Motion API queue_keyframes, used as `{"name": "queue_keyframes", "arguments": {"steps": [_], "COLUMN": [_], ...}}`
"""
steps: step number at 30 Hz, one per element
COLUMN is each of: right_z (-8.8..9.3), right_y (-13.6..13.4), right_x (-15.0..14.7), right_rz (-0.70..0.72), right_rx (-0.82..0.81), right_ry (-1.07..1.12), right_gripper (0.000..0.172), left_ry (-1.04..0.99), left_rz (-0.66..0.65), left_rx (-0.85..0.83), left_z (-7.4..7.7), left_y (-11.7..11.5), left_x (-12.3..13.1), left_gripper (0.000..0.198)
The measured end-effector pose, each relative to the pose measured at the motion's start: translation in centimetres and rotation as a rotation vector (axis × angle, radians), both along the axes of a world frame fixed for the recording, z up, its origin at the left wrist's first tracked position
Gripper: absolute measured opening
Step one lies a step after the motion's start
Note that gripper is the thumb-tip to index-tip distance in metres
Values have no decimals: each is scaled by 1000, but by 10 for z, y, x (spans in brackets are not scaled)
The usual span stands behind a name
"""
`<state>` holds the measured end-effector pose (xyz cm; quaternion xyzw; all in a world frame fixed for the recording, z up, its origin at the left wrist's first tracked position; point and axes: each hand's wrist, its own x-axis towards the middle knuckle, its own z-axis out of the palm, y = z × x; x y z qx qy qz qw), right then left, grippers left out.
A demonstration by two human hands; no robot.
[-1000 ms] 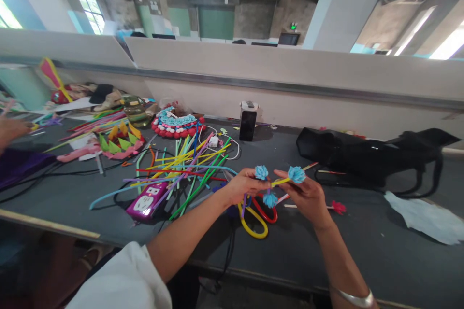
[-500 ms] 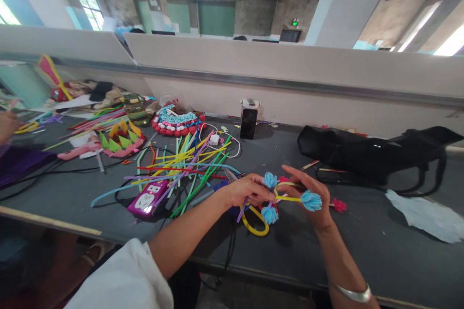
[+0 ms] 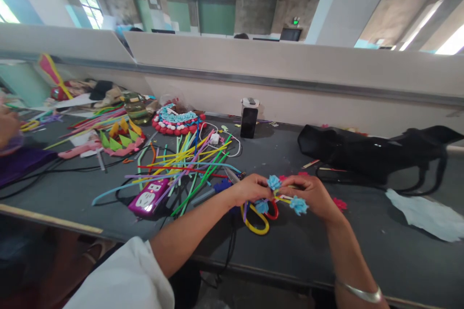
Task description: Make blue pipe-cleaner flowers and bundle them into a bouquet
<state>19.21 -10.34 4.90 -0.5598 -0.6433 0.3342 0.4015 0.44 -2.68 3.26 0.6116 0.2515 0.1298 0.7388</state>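
My left hand (image 3: 255, 189) pinches a small cluster of pipe-cleaner flowers with fluffy light-blue heads. One blue flower head (image 3: 274, 182) rises between my hands, and another (image 3: 261, 206) hangs below my left fingers. A purple stem (image 3: 245, 211) pokes out beneath that hand. My right hand (image 3: 311, 195) is closed at the cluster's other side, its fingertips on a yellow pipe cleaner (image 3: 283, 199) that leads to a third blue flower head (image 3: 298, 205). Under my hands lie scissors with a yellow handle loop (image 3: 256, 226); a red loop (image 3: 273, 210) shows beside it.
Many coloured pipe cleaners (image 3: 188, 164) lie heaped left of my hands, by a purple box (image 3: 149, 198). A phone (image 3: 248, 122) leans on a white-topped container. A black bag (image 3: 362, 157) and a pale sheet (image 3: 424, 215) are at right. Another person's hand (image 3: 7, 125) shows far left.
My right hand has moved left and closed its fingers on the yellow pipe cleaner. The right-hand blue flower head has shifted left with it. My left hand stays nearly in place.
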Motion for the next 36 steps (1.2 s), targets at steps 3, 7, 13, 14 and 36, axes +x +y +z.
{"name": "queue_keyframes", "arguments": {"steps": [3,7,13,14,36], "right_z": [4,11,11,11,-10], "right_y": [-3,-8,-14,-14,5], "right_x": [3,-5,-13,-12,-2], "right_rz": [57,57,38,31,-76], "right_rx": [-53,-24,46,50,2], "right_ry": [-49,-138,-290,-314,118], "right_gripper": [22,24,20,20,24], "left_ry": [5,-29,-133,-165,-344], "left_rz": [47,161,216,206,231], "left_rx": [140,174,-191,-230,-117], "left_z": [-5,-7,-6,-6,3], "left_y": [-2,-1,8,9,4], "left_x": [4,7,5,5,0], "left_gripper": [14,15,24,25,32]}}
